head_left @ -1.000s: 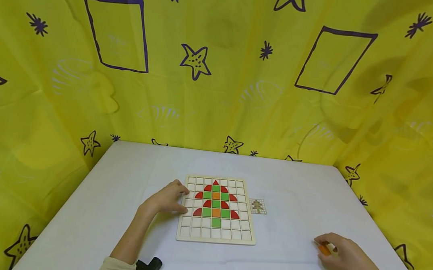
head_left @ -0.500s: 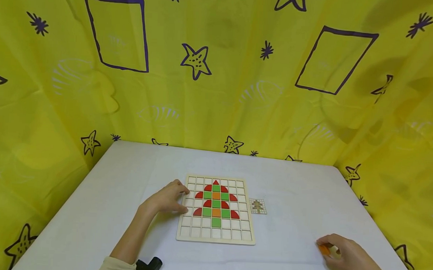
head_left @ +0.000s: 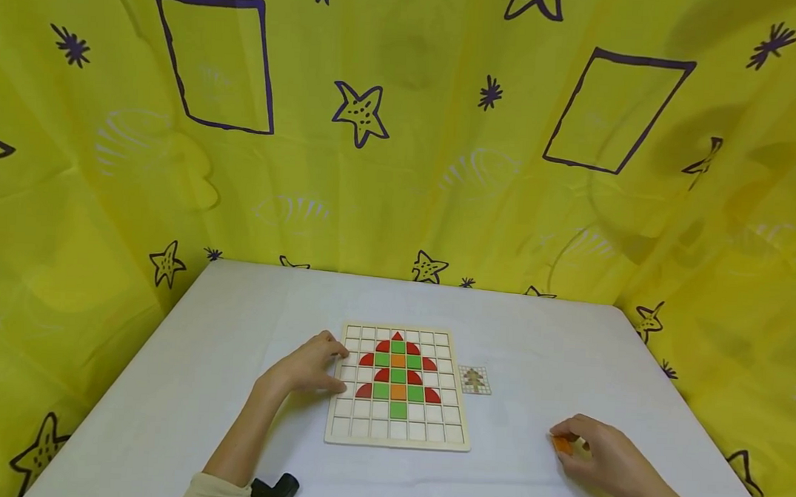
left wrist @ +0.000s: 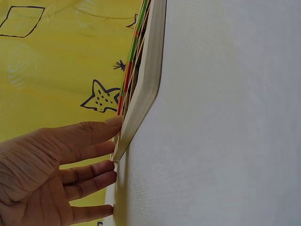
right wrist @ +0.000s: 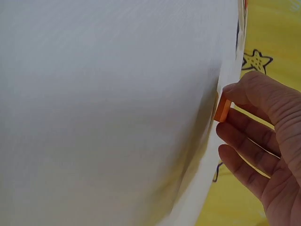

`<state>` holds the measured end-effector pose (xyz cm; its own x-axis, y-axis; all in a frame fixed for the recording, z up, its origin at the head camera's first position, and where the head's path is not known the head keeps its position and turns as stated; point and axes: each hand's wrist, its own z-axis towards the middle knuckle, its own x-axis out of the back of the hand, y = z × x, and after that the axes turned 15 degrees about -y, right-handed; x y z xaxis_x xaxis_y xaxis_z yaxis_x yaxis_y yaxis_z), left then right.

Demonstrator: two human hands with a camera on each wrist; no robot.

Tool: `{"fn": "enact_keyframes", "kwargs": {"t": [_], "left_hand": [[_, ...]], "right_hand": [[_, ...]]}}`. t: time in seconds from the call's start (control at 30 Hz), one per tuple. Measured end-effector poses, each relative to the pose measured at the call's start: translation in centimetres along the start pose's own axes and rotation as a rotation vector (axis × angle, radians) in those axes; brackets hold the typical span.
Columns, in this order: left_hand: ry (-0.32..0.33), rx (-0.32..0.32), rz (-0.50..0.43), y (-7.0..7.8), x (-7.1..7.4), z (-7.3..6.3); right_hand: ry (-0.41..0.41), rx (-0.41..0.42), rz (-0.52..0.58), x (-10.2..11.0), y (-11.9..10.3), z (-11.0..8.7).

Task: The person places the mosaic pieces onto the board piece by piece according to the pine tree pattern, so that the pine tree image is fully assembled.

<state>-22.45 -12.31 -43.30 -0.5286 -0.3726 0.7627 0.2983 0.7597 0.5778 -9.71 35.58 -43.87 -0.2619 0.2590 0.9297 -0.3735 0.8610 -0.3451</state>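
A wooden grid board (head_left: 362, 428) lies on the table, with red, green and orange tiles (head_left: 398, 391) set in a tree shape. My left hand (head_left: 308, 363) rests against its left edge, thumb and fingertips touching the rim. In the left wrist view those fingers are fairly straight along the board's side. Off to the right of the board, my right hand (head_left: 605, 456) pinches an orange tile (head_left: 562, 445) just above the tabletop. The right wrist view has the orange tile (right wrist: 222, 108) between thumb and fingertips, its thick edge showing.
A small pattern card (head_left: 475, 380) with a printed tree lies against the board's right side. A black object (head_left: 275, 491) is beside the left sleeve. White cloth covers the table (head_left: 262, 302), and a yellow curtain (head_left: 400, 197) surrounds it at the back and sides.
My right hand has moved left with the orange tile, toward the board. The left hand and the board have stayed in place.
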Motion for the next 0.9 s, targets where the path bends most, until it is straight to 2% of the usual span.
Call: {"fn": "enact_keyframes", "kwargs": {"t": [0.47,0.9], "left_hand": [[0.003,-0.012,-0.008,0.1,0.2,-0.3],[-0.004,-0.005,-0.01,-0.1,0.1,0.1]], "right_hand": [[0.066,0.154,-0.008,-0.7,-4.7,4.8],[0.043,0.273,0.004,-1.2,-9.0,8.0]]}}
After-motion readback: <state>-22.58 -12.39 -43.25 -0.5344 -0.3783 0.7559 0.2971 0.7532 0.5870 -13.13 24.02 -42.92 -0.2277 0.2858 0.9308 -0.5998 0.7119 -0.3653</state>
